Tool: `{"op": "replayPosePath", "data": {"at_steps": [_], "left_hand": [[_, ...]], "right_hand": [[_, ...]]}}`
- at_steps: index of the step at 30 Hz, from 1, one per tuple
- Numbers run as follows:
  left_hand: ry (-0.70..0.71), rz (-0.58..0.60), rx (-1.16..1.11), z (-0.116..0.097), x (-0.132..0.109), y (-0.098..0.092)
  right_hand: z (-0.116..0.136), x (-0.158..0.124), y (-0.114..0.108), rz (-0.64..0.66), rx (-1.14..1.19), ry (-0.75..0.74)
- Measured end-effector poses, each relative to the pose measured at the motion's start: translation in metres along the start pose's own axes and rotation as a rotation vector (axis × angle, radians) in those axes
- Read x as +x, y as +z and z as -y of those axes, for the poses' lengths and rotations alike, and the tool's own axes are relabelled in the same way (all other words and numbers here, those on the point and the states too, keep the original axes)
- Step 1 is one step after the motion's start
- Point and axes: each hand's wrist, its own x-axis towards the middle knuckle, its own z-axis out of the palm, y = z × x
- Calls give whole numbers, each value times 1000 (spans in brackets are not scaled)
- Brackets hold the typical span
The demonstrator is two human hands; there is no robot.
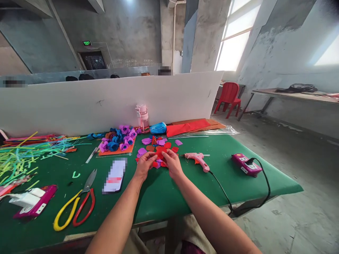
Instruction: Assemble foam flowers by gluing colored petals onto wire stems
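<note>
A red petal-shaped piece [160,151] is pinched between my left hand [145,164] and my right hand [171,163], above the green table. Under and around my fingers lie loose purple pieces [142,151], red ones and orange-brown ones. A pink glue gun [197,158] rests on its side just right of my right hand, its black cord running to the table's front edge. Left of my left hand lies a phone [115,175]. Purple and blue paper-like flowers [116,139] are piled behind the phone on an orange sheet.
Scissors [86,194] and a magenta power strip [39,203] are at the left, near colourful thin strips [37,151]. Another magenta power block [246,164] sits at the right. A pink bottle [143,116], blue packet [158,127] and red sheet [188,127] line the white partition [106,102].
</note>
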Motion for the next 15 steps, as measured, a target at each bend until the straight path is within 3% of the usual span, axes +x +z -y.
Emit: {"op": "replayPosePath", "data": {"at_steps": [5,11,15], "left_hand": [[-134,146,44,-7,-3,-5],[-106,285,273,-8,-11,1],[-122,384,333,-8,-14,4]], "right_hand": [[1,-10,-23,221,-330,67],[11,-23,-44,279,-739,-7],[18,-26,-48,272,-894,-57]]}}
